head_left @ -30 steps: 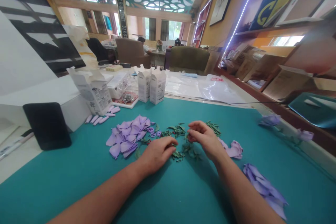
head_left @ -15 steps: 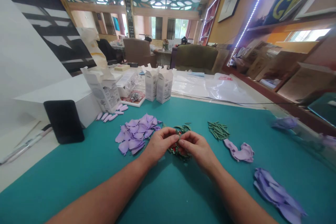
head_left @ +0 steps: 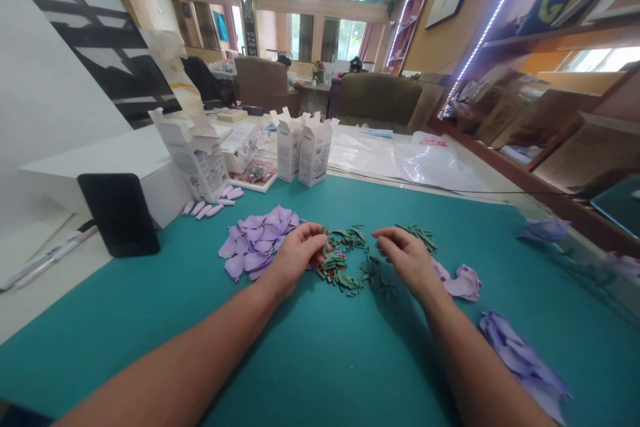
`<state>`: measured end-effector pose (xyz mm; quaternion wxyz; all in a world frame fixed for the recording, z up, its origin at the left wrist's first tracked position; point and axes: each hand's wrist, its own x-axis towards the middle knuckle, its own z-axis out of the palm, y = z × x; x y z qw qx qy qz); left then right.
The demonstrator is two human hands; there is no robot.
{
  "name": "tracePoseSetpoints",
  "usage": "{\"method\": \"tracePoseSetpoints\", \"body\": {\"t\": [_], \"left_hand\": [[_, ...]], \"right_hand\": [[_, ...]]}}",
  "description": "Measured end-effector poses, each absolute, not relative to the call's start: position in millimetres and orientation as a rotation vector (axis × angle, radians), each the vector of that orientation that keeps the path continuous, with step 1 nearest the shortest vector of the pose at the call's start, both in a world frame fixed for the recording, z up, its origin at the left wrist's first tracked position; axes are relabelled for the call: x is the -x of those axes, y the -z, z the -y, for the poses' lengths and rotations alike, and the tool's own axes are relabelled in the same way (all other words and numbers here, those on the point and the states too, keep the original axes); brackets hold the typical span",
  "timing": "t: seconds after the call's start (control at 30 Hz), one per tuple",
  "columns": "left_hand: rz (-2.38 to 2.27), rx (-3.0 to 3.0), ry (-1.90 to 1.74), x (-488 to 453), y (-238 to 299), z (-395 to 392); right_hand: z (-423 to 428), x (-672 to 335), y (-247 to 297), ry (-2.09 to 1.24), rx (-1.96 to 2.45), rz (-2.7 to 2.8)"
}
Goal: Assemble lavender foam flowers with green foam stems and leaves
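Observation:
My left hand [head_left: 300, 250] is closed in a pinch on a small green piece [head_left: 325, 238], beside the central pile. That pile [head_left: 336, 270] holds green leaf-like bits and short green sticks, with a little red among them. To its right, my right hand [head_left: 404, 250] hovers with thumb and fingertips close together; whatever they hold, if anything, is too small to make out. Behind that hand lies a bundle of green sticks [head_left: 423, 237], partly covered by it. Lilac petal-shaped pieces [head_left: 260, 237] are heaped at my left hand, which hides part of the heap.
On the green mat [head_left: 310, 360] are a pale purple curved piece [head_left: 466, 282], stacked purple petals [head_left: 523, 360] and small pale rolls [head_left: 205, 209]. A black phone [head_left: 119, 217] stands left. White boxes [head_left: 316, 150] line the back. Two people sit in the distance.
My hands were together over the central pile and have moved apart. The right has gone right, toward the green sticks; the left has shifted slightly left. The view has tilted a little downward.

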<state>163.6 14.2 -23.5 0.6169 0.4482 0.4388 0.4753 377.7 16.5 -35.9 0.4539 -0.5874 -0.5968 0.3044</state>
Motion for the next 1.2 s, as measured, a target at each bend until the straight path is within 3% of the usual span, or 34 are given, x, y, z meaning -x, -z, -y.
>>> {"method": "tracePoseSetpoints", "body": {"t": [0.23, 0.47, 1.07, 1.2], "left_hand": [[-1.009, -1.056, -1.098, -163, 24, -14], [-0.998, -1.064, -1.077, -164, 25, -13], [-1.026, -1.113, -1.023, -164, 25, -12], [-1.058, -1.145, -0.963, -164, 26, -13]], "right_hand": [[-5, -351, 45, -0.351, 1.426, 2.191], [-12, -340, 61, 0.113, 1.527, 2.435], [-13, -338, 65, 0.269, 1.493, 2.477], [-13, -342, 64, 0.065, 1.433, 2.333]]}}
